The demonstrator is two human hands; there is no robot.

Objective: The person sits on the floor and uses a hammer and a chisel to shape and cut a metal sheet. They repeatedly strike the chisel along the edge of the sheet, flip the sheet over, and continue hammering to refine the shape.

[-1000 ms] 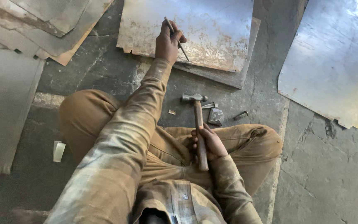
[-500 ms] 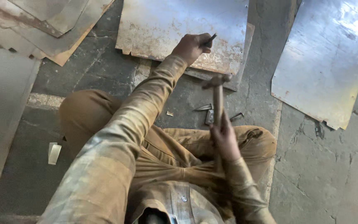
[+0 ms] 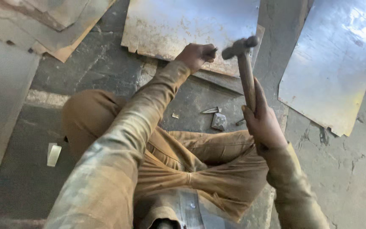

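Hammer (image 3: 245, 68), wooden-handled, gripped by right hand (image 3: 262, 123); left hand (image 3: 196, 55) clenches chisel (image 3: 213, 51).

faded plaid long sleeves, tan trousers

hammer (image 3: 245, 72): brown handle, dark head; metal sheet (image 3: 191, 25): silver-grey, rust-speckled; trousers (image 3: 200, 165): tan; sleeves (image 3: 119, 161): faded plaid

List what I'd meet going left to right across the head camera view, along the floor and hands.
Small pale block on the floor → left hand gripping a thin metal tool on the worn metal sheet → small metal scrap → hammer raised in the right hand → shiny metal sheet.
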